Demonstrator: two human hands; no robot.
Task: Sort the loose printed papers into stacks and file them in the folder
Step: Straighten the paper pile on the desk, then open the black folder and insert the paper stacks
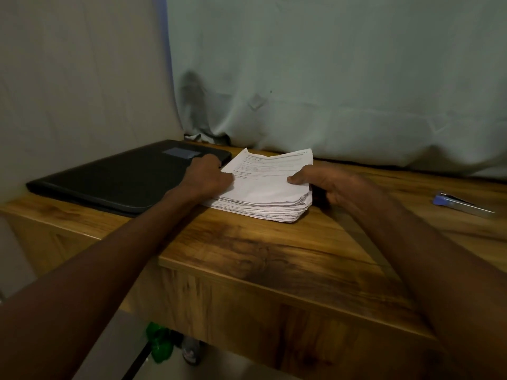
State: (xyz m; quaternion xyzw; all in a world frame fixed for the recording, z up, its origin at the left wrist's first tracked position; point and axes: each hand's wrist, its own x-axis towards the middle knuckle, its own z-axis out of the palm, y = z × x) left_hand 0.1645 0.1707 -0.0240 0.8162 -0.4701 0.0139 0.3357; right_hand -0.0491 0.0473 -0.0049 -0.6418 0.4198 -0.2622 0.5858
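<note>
A thick stack of white printed papers (263,185) lies on the wooden table (247,250), its edges uneven. My left hand (207,174) grips the stack's left edge, thumb on the top sheet. On the opposite side, my right hand (326,185) holds the right edge with its thumb on top and fingers curled down the side. A shut black folder (123,179) with a small label lies flat just left of the stack, touching the left hand's far side.
A blue and silver stapler (463,205) lies at the table's right. A pale cloth (329,78) hangs behind the table and a wall stands at left. Below the table's front edge a green object (159,344) sits on the floor.
</note>
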